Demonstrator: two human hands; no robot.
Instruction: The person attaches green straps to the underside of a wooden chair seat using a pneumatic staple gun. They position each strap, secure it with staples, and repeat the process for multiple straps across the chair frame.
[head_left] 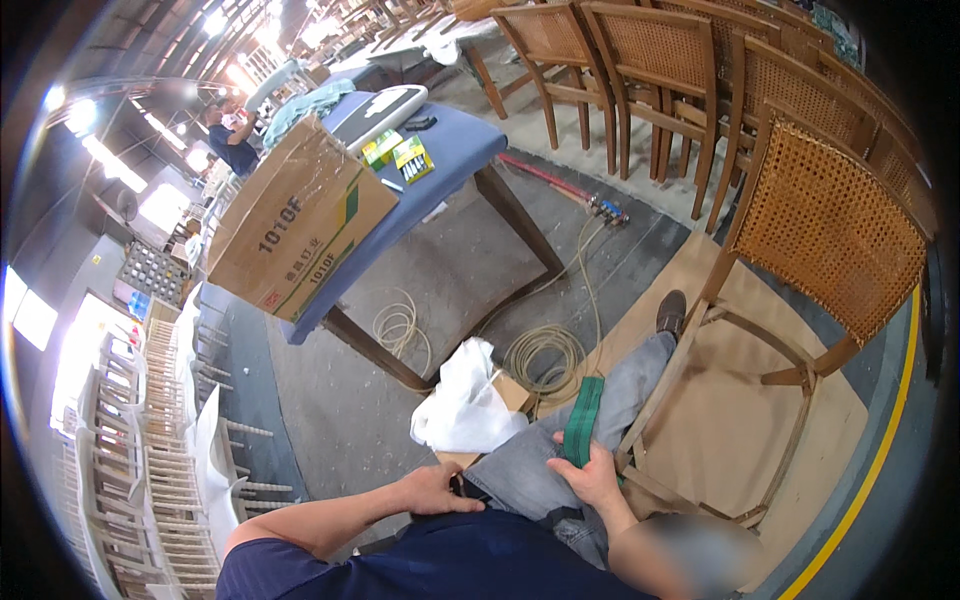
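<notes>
The right hand (592, 477) is closed around a green strap (582, 420). The strap lies along the person's leg in grey jeans (600, 420), and the hand holds its near end. The left hand (432, 490) rests by the hip, fingers curled at the pocket; I cannot tell if it holds anything.

Just right of the strap stands a wooden chair (800, 260) with a woven back and an open seat frame. It touches the leg. Left of the knee sits a white bag (462, 402) in a small box. Coils of cord (545, 358) lie on the floor behind it.

Farther off is a desk (455, 155) with a blue cover. A big cardboard box (295, 220) sits on it. More chairs (640, 60) stand behind.
</notes>
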